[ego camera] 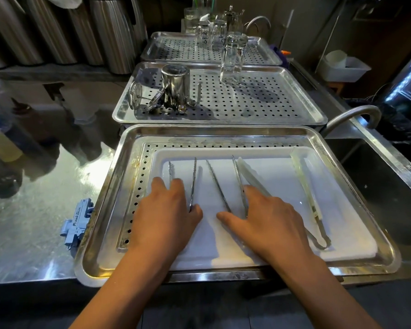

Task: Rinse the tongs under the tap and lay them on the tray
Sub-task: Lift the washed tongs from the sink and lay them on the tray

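A steel tray (97, 257) lined with a white mat (282, 176) lies nearest me. On the mat rest two thin metal tongs with serrated arms: a left pair (193, 179) and a middle pair (217, 184). A third pair with pale plastic tips (306, 188) lies to their right. My left hand (166, 214) lies flat over the hinge end of the left tongs. My right hand (268, 219) lies flat over the hinge end of the middle tongs. Neither hand visibly grips anything. The tap (356, 115) curves over the sink at right.
Behind stand two perforated trays: one (259, 100) with a steel cup (176, 81) and an upturned glass (233, 58), the farther one (176, 48) with glasses. A dark sink (377, 181) lies right. A blue toy gun (75, 224) sits on the steel counter at left.
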{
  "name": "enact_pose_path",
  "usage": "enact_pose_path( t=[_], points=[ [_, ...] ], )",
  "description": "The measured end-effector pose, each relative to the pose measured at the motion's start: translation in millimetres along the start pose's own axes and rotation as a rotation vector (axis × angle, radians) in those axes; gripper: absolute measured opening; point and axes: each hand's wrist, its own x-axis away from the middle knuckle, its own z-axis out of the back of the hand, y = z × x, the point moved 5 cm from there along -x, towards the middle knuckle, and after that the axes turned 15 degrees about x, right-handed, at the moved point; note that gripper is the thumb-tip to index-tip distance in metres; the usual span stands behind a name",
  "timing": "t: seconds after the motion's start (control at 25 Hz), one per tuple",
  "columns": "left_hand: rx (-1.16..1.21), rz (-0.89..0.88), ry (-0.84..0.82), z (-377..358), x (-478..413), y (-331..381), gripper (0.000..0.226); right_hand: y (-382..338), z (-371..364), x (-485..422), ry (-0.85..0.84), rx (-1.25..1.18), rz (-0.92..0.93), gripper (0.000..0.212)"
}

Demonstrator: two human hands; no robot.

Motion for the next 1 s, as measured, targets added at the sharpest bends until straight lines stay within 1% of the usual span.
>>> enact_pose_path(
  t=[0.08,0.12,0.28,0.44,0.72,0.84,0.92,1.0],
  points=[
    [-0.058,-0.025,-0.015,0,2,5,0.056,-1,1,1,-0.002,-0.002,-0.004,0.078],
    [-0.071,-0.035,-0.012,2,3,6,0.055,0,2,1,-0.004,-0.004,-0.012,0.078],
    [-0.063,-0.047,-0.029,6,5,3,0.048,0,2,3,-0.021,-0.043,-0.014,0.055],
    [-0.03,-0.034,-0.036,3,5,4,0.05,-5,0,6,-0.026,-0.066,-0.005,0.051],
    [-0.005,-0.008,-0.027,1,7,3,0.05,-4,-2,5,-0.044,-0.059,-0.002,0.057],
    [0.012,0.008,-0.021,4,8,3,0.055,-4,4,7,-0.056,-0.076,-0.01,0.069],
    [-0.017,-0.021,0.028,10,13,5,0.058,12,16,12,-0.001,-0.108,-0.083,0.079],
    [-0.048,-0.112,0.093,15,20,8,0.056,45,31,19,0.119,-0.115,-0.188,0.077]
  ],
)
